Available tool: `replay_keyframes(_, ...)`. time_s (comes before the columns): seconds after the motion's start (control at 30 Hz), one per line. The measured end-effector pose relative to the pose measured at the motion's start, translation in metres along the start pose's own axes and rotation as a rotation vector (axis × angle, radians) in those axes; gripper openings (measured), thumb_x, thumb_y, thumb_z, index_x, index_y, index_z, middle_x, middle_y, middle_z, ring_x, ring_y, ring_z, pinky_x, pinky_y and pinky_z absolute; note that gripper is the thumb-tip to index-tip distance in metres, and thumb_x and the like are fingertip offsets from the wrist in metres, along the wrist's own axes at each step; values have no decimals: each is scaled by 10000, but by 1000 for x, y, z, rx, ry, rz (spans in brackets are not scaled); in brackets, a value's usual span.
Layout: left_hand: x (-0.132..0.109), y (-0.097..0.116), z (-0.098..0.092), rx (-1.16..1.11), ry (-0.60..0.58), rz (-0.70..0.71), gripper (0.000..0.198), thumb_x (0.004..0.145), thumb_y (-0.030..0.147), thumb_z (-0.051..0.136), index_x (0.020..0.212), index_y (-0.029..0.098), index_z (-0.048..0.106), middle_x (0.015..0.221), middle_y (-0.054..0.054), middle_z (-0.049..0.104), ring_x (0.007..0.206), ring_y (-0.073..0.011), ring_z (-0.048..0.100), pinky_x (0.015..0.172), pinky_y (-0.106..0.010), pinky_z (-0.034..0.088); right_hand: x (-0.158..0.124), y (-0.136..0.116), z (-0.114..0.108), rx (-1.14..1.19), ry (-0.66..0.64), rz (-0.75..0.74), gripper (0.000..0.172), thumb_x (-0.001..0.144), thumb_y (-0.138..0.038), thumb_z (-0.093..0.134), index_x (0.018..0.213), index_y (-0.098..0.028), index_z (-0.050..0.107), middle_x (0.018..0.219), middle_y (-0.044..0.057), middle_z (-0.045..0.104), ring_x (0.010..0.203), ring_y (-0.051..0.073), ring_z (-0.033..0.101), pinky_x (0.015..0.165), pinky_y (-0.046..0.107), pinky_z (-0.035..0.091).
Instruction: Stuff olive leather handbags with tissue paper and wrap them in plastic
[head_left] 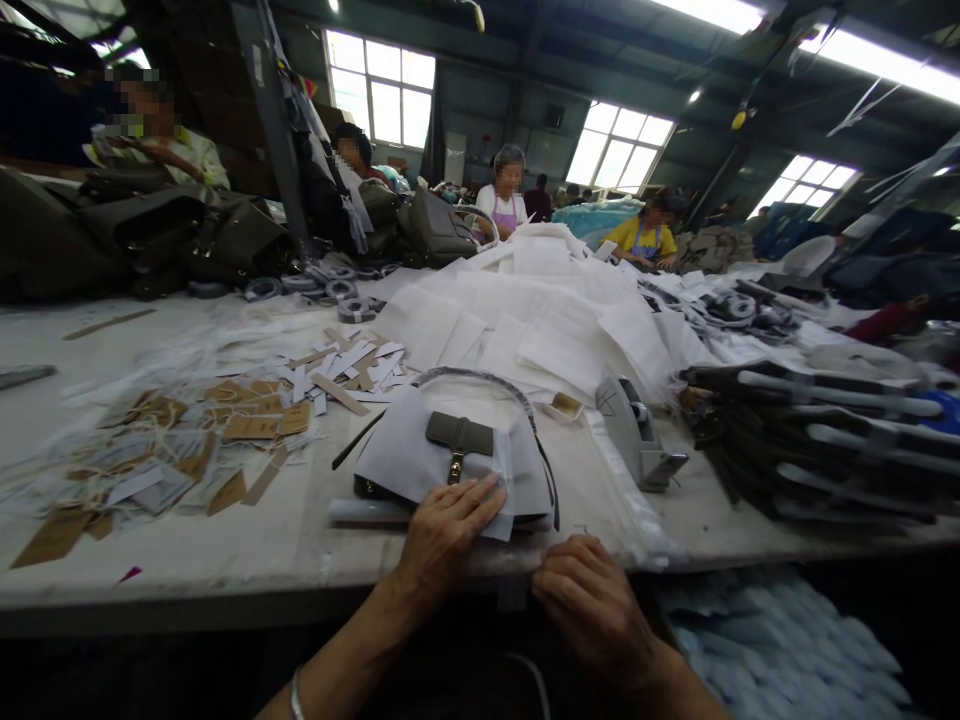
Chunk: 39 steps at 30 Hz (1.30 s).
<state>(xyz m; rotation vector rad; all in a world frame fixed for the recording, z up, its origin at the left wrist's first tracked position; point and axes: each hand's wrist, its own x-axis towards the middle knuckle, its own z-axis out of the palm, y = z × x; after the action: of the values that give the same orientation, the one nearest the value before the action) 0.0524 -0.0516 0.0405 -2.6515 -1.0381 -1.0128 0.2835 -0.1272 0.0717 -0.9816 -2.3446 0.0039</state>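
A grey handbag (459, 434) wrapped in white paper lies on the table's front edge, its flap and metal clasp showing and its strap curving over the top. My left hand (442, 535) lies flat on the paper at the bag's near edge, fingers stretched out. My right hand (596, 600) sits at the table edge just right of the bag, fingers curled and pinching a strip of clear tape (513, 590) that hangs over the edge.
A grey tape dispenser (637, 435) stands right of the bag. White paper sheets (540, 320) pile behind it. Brown tags (247, 425) and paper strips litter the left. Wrapped straps (825, 420) stack at right. Dark bags (150, 240) sit far left; several people work beyond.
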Motion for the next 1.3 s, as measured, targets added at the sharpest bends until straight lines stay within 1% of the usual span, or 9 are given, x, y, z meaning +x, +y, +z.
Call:
replay_keyframes(0.1,1,-1,-4,-5,21,35,386,1019,184,384,1356,290,541,1388,-9,578,1159,-172,600,924,-311,444,-21,1,21,-176,-32,0,353,924,-92,471,1237,-191,599,1181,92,669,1138,244,573,997,425,425)
replay_keyframes(0.17,1,-3,-6,-10,33,66,395,1036,209,336,1370,296,528,1375,1,588,1160,-169,599,927,-311,438,-24,4,36,-236,27,4,391,944,-94,422,1289,-185,584,1215,96,653,1163,245,552,1022,430,406)
replay_keyframes(0.27,-1,-4,-6,0,24,104,415,1054,241,270,1388,302,509,1370,21,592,1170,-169,593,932,-317,432,-16,5,48,-166,115,16,339,952,-104,427,1198,-211,635,1105,73,688,1042,218,597,942,393,446)
replay_keyframes(0.4,-4,-2,-2,39,20,110,408,1052,240,288,1393,307,503,1372,32,589,1176,-175,588,936,-324,427,1,-3,45,-3,200,22,296,914,-55,453,1077,-217,640,979,51,715,965,196,633,889,369,466)
replay_keyframes(0.6,-3,3,3,28,-10,59,377,1017,234,408,1367,297,534,1326,-8,629,1162,-188,593,911,-342,451,1,-32,52,171,199,57,335,857,-6,357,964,-211,599,802,35,683,796,166,655,910,387,470)
replay_keyframes(0.73,-3,4,5,14,-2,53,348,998,244,458,1321,286,580,1281,-29,657,1136,-199,604,894,-355,457,5,-41,41,153,170,44,317,830,-16,357,934,-208,586,773,29,667,767,160,651,873,376,481)
replay_keyframes(0.93,-6,7,7,14,12,42,298,986,237,508,1263,277,611,1293,-22,649,1121,-199,607,904,-357,444,40,-18,6,28,159,42,296,856,-4,409,970,-218,580,1164,62,685,1199,213,590,1132,475,356)
replay_keyframes(1.1,-3,8,-1,-143,-16,-47,326,941,171,537,1245,259,616,1278,-26,659,1147,-209,599,948,-381,431,49,-7,11,52,122,33,324,905,-12,375,1100,-208,543,960,48,726,894,156,701,1031,375,488)
replay_keyframes(1.3,10,11,-15,-432,-107,-263,207,929,206,588,1073,312,691,1159,35,715,1116,-205,626,976,-411,413,45,-2,11,90,61,0,295,930,-48,380,1104,-213,553,891,43,713,846,169,687,973,371,507)
